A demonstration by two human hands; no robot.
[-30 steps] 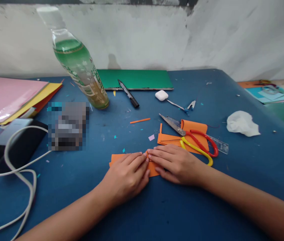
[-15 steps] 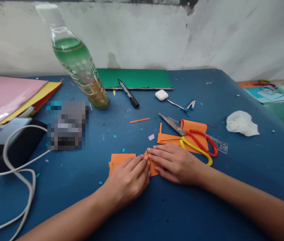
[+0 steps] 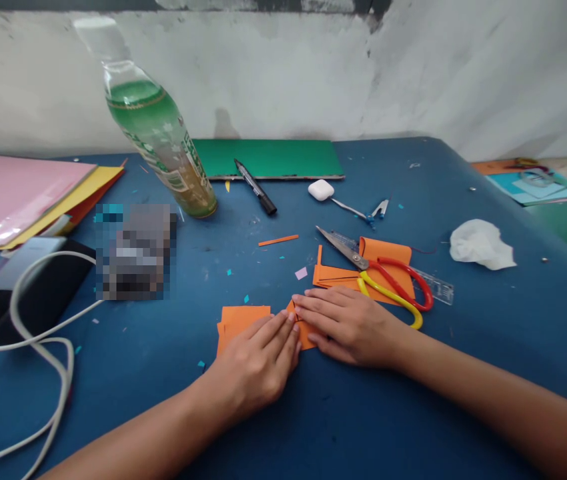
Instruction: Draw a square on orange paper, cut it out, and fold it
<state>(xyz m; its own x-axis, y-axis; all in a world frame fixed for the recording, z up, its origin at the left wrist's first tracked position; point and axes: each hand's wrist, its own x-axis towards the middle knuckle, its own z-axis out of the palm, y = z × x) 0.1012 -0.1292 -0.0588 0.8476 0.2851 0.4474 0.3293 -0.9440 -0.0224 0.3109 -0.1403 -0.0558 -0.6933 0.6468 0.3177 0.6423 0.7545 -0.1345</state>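
A folded orange paper (image 3: 241, 318) lies on the blue table (image 3: 163, 373) in front of me. My left hand (image 3: 256, 363) rests flat on its near part, fingers stretched out and together. My right hand (image 3: 346, 325) lies flat on its right end, fingers straight, fingertips meeting those of the left hand. Both hands press the paper down; most of it is hidden under them. Just behind the right hand lie more orange paper pieces (image 3: 388, 257) with red-and-yellow scissors (image 3: 388, 283) on top.
A green drink bottle (image 3: 163, 143), a black marker (image 3: 256, 187), a green board (image 3: 271, 158), a white earbud case (image 3: 321, 190), a clear ruler (image 3: 438, 287) and crumpled tissue (image 3: 481, 245) are further back. Coloured sheets (image 3: 23, 193), a dark device (image 3: 23, 293) and a white cable (image 3: 38, 347) sit left.
My left hand has slid back toward me along the orange paper, uncovering its left end. The right hand has stayed put.
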